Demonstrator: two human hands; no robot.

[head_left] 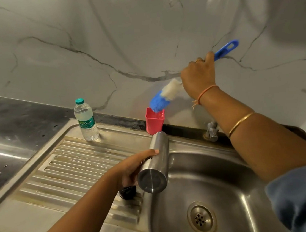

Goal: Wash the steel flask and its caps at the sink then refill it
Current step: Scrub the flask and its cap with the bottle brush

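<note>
Two hands busy, I see: left hand [132,168] grips steel flask [158,163] tilted over left edge of sink [209,175]; right hand [197,76] grips blue brush [162,98], high above sink back rim.

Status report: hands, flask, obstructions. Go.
Left hand grips steel flask, base toward camera. Right hand grips blue brush, bristles at mouth of pink cup. That cup just beyond flask's far end.
</note>
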